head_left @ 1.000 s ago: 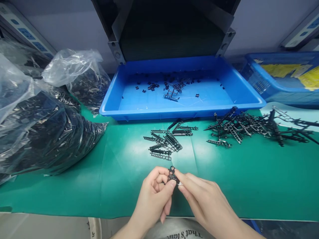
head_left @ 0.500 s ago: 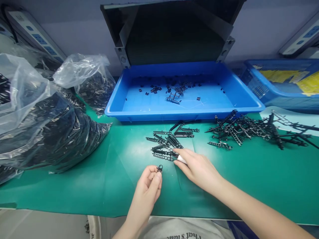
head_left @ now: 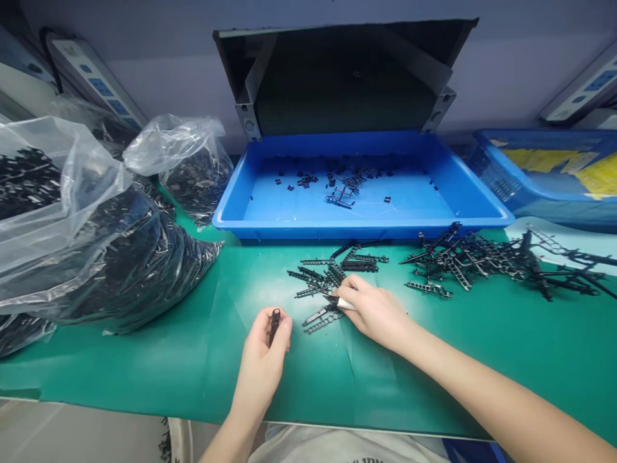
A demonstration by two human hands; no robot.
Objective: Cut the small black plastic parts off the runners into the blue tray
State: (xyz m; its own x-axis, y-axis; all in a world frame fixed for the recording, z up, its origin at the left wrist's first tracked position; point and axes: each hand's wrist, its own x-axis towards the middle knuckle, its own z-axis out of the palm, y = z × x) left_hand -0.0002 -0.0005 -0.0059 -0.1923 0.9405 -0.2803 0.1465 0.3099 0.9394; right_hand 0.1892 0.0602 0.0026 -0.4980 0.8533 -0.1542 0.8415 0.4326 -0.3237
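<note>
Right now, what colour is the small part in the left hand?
Black, in the head view: the part sits in the left hand.

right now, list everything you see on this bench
plastic tray: one, blue, mid-bench, black pieces inside
ladder-shaped pieces: many, black, two heaps on mat
bench mat: one, green, bench top
plastic bags: several, clear, left, full of black pieces
crate: one, blue, far right
power strips: two, white and blue, upper corners
panel: one, black, behind tray
left hand: one, bare, holding a black piece
right hand: one, bare, at nearer heap, white item in fingers
</note>
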